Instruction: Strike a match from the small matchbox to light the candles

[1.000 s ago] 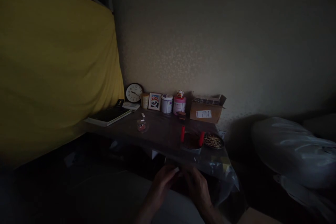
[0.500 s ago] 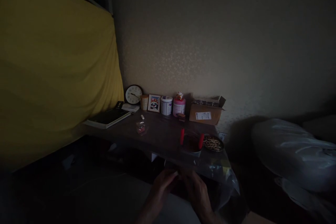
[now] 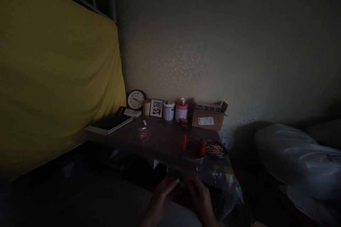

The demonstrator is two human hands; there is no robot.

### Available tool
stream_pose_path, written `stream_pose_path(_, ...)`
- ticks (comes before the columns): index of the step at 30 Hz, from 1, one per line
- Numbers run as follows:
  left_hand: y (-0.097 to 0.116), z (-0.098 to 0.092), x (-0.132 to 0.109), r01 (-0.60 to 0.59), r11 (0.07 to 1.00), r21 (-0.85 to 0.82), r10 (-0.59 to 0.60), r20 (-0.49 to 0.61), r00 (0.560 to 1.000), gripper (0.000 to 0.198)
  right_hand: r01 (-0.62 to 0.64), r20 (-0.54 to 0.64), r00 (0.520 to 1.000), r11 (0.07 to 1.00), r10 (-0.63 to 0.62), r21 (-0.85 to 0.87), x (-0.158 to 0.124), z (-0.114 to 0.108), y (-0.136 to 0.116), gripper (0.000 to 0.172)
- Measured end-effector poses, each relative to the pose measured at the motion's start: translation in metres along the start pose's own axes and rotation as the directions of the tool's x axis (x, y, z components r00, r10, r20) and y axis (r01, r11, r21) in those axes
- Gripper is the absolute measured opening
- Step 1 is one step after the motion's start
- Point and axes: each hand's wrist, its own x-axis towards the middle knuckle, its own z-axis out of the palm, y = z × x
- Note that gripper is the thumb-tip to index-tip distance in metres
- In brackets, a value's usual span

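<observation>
Low in the dim view, my left hand (image 3: 164, 190) is closed, its thumb and fingers pinched near the table's front edge. Close beside it, my right hand (image 3: 199, 193) has its fingers curled inward toward the left one. A small pale spot shows between the fingertips, too dark to name. Just beyond the hands, two red candles (image 3: 184, 142) stand upright at the sides of a dark round container (image 3: 194, 150). Right of it, a round dish (image 3: 225, 152) holds many thin sticks that look like matches.
Along the wall stand a clock (image 3: 136, 99), a framed panda picture (image 3: 156, 108), a white tin (image 3: 169, 110), a pink tin (image 3: 181, 112) and an open cardboard box (image 3: 207, 120). A small clear packet (image 3: 143, 133) lies mid-table. White plastic bags (image 3: 295, 159) are on the right.
The view has tilted slightly up, so the table sits lower in it. Both hands stay close together with their fingers shifted a little, and a pale spot shows between them.
</observation>
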Motion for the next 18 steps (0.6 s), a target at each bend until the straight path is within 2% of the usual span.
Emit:
stream_pose_path(5,0.017,0.013,-0.001,0.015,1.0,-0.023,-0.015,-0.024,1.0,0.014,-0.04,-0.089,0.995,0.999,0.041,0.022,0.013,-0.011,-0.018,0.026)
stream_pose_path(11,0.035,0.033,0.0,-0.014,0.998,-0.068,0.015,0.022,1.0,0.016,0.083,-0.193,0.977,0.996,-0.088,-0.035,0.015,-0.013,-0.029,0.021)
stream_pose_path(15,0.035,0.04,-0.005,-0.046,0.996,-0.075,0.053,0.084,0.995,0.018,0.148,-0.205,0.964,0.983,-0.167,-0.104,0.006,-0.007,-0.026,0.018)
stream_pose_path(18,0.031,0.039,-0.009,-0.036,0.997,-0.066,0.041,0.074,0.996,0.016,0.154,-0.18,0.968,0.98,-0.175,-0.124,0.001,-0.006,-0.021,0.017)
